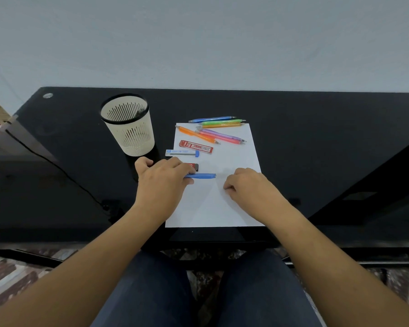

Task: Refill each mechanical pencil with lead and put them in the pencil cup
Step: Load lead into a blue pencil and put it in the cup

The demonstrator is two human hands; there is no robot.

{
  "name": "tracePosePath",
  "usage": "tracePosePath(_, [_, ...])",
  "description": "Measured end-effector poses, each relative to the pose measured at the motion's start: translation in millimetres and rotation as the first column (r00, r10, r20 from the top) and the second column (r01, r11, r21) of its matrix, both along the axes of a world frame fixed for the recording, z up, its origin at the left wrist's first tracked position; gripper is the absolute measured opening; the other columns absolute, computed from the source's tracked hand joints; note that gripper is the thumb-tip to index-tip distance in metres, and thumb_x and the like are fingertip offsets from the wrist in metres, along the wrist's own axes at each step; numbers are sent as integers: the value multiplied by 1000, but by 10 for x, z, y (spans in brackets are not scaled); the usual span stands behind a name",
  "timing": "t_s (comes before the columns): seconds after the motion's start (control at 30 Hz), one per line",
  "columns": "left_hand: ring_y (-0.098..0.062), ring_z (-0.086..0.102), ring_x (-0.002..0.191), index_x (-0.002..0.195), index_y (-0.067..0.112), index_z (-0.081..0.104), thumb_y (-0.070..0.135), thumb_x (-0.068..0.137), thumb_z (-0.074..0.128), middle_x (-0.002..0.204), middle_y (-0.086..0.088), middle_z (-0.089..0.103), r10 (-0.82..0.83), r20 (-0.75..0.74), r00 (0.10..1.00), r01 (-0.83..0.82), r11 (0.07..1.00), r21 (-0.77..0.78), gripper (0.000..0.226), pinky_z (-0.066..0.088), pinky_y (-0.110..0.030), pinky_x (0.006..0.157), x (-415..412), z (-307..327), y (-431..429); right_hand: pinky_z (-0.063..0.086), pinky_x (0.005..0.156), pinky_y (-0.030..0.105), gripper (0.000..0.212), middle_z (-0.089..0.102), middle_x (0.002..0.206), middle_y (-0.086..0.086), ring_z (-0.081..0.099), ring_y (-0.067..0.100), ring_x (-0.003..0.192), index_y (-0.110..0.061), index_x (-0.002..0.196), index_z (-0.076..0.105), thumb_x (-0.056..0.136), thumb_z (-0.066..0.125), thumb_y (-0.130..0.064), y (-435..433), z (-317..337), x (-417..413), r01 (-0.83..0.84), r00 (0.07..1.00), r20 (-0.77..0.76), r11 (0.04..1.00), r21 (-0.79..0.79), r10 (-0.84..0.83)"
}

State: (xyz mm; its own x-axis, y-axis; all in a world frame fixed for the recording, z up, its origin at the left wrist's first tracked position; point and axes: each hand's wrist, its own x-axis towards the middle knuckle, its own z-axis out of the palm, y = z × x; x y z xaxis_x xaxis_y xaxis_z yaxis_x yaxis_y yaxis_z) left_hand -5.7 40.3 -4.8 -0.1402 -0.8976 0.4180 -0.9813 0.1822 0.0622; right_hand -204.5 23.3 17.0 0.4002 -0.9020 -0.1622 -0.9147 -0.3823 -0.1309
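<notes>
On the black desk [316,138], the left hand [162,178] grips a blue pencil [202,176]; the right hand [248,185] rests curled on the paper [213,208], contents unclear.

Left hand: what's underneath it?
A blue pencil sticks out rightward from the left hand, gripped in its fingers. Behind the fingers, one end of a red lead case shows. The rest of both is covered by the hand.

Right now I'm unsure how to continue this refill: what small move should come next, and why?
Probably bring the right hand to the free end of the blue pencil to open it. The left hand grips its other end on the paper, the right hand rests idle nearby, and a red lead case lies just beyond.
</notes>
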Motion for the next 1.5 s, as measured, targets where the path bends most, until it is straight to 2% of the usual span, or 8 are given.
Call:
tracePosePath(0.13, [-19,64,79,96,27,74,27,74,82,91,5,71,5,-5,1000,-5,1000,-7,23,20,-38,83,16,-2,13,37,75,25,21,53,103,-1,43,13,85,-19,110,56,99,39,-18,-8,-11,-5,8,1000,13,1000,-21,-8])
tracePosePath(0.27, [-19,64,77,95,26,74,26,75,82,89,5,71,1,-20,1000,-2,1000,-16,22,21,-38,83,10,-8,24,38,71,24,15,57,102,-1,50,14,84,-20,108,50,99,38,-17,1,64,-2,52,993,108,999,-4,-51])
tracePosePath(0.47, [-19,64,73,92,24,73,25,72,84,85,5,70,11,-85,996,-12,1000,-19,23,21,-38,84,-5,-22,35,42,87,21,23,59,118,-4,54,11,102,-22,121,53,100,46,-23,37,204,75,81,956,287,996,-29,-69])
tracePosePath(0.6, [-20,64,75,92,23,73,25,73,83,85,4,71,15,-110,994,-17,1000,-15,22,22,-39,85,-6,-17,52,42,85,19,22,61,117,-3,55,11,100,-21,120,54,99,48,-23,79,270,107,77,941,333,997,-24,-64])
tracePosePath(0.97, [-19,63,74,90,23,71,24,73,83,85,5,70,14,-118,993,-21,998,-60,21,23,-40,85,30,-29,56,45,82,21,13,62,107,-2,54,11,92,-20,109,57,98,50,-21,88,314,132,67,947,316,997,-33,-54])
tracePosePath(1.23, [-18,63,74,90,23,71,25,75,81,86,5,70,27,-109,994,-36,996,-83,19,23,-39,84,32,-19,55,47,78,21,12,63,110,-1,56,13,95,-19,108,55,98,50,-22,139,341,114,80,929,364,996,-32,-63])
tracePosePath(1.33, [-18,62,75,91,23,71,25,75,81,87,5,70,25,-113,993,-34,996,-81,18,24,-40,84,31,-23,58,46,79,21,12,63,111,-2,55,11,92,-20,109,54,97,51,-23,131,343,123,91,929,364,995,-34,-73])
tracePosePath(1.5, [-18,63,77,91,23,72,25,75,81,88,5,70,23,-112,993,-33,996,-86,19,23,-38,83,30,-6,60,44,77,19,13,62,113,-1,56,13,97,-20,109,53,97,51,-24,132,348,124,85,935,348,996,-19,-73])
